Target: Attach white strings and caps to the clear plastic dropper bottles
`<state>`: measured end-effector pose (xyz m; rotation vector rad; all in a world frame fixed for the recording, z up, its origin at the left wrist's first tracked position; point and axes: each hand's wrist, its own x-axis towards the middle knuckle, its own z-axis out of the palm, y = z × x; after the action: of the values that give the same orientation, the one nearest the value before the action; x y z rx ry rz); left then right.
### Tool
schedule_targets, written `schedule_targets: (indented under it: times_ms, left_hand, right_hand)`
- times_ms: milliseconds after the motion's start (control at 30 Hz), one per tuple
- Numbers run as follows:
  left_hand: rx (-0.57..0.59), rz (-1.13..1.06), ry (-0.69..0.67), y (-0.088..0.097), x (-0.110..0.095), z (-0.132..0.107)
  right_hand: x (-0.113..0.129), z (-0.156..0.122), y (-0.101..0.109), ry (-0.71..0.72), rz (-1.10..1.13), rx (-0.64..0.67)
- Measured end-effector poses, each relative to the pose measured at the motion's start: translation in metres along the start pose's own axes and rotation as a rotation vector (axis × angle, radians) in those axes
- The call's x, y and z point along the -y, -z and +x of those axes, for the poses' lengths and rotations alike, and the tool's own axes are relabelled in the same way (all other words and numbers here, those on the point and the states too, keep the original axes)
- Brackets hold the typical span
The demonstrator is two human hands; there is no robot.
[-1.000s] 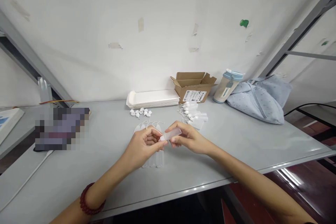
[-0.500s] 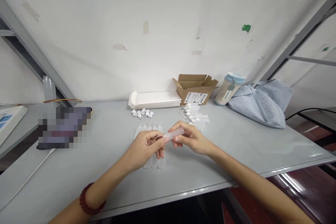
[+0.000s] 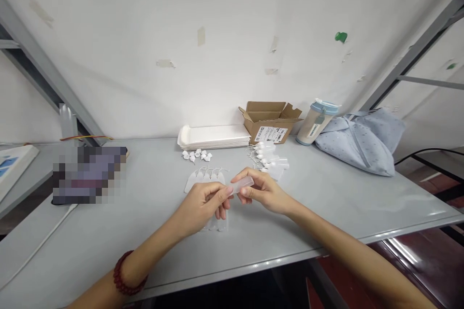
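Note:
A small translucent plastic bottle [image 3: 242, 184] is held between my two hands above the table. My left hand [image 3: 206, 202] is closed on its left end, the thumb covering the neck. My right hand [image 3: 264, 189] grips the other end between thumb and fingers. Beneath and behind my left hand lies a row of similar clear bottles [image 3: 217, 224] with thin curved tubes, partly hidden. Several small white caps [image 3: 197, 155] lie loose behind that row. Capped bottles [image 3: 274, 160] lie in a group behind my right hand.
Along the wall stand a stack of white trays [image 3: 217, 136], an open cardboard box [image 3: 271, 130], a blue-lidded tumbler [image 3: 316, 123] and a light blue cloth bag [image 3: 357, 145]. At left, a blurred-out flat object [image 3: 92, 174] lies with a white cable [image 3: 43, 244]. The grey table's [image 3: 275, 246] front edge is near.
The thin tube visible at the bottle's left end is now out of sight, with my left thumb further over the neck. My right hand has hardly moved.

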<state>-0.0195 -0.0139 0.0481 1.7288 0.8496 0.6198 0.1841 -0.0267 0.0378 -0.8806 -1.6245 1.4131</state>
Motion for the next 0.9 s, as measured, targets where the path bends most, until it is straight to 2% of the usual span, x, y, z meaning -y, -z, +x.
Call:
schedule_targets:
  times_ms: [67, 200, 267, 333, 500, 633, 767, 900]
  left_hand:
    - [-0.048, 0.063, -0.045, -0.0014, 0.0017, -0.0001]
    - [-0.251, 0.337, -0.276, -0.0060, 0.0069, 0.0005]
    - [-0.293, 0.387, -0.330, -0.0075, 0.0081, 0.0006]
    - [-0.257, 0.325, -0.274, -0.0076, 0.0078, 0.0004]
    - [-0.014, 0.061, -0.019, -0.0045, 0.0057, -0.0001]
    - [0.002, 0.009, -0.004, -0.0036, 0.0046, -0.0003]
    - [-0.111, 0.160, -0.140, -0.0051, 0.0043, -0.0013]
    - [-0.315, 0.407, -0.446, -0.0071, 0.0088, -0.0005]
  right_hand:
    - [-0.0015, 0.0003, -0.0006, 0.003, -0.022, -0.020]
    - [-0.0023, 0.0011, -0.0025, 0.022, -0.048, -0.030]
    - [-0.0014, 0.0011, -0.0029, 0.029, -0.053, -0.025]
    - [-0.0002, 0.0006, -0.0028, 0.034, -0.061, -0.026]
    - [0.0015, -0.0012, -0.0017, 0.048, -0.074, -0.021]
    - [0.0013, -0.0010, -0.0026, 0.059, -0.048, -0.011]
    - [-0.0006, 0.0000, -0.0035, 0.053, -0.064, -0.036]
    - [-0.0025, 0.0013, -0.0037, 0.036, -0.060, -0.032]
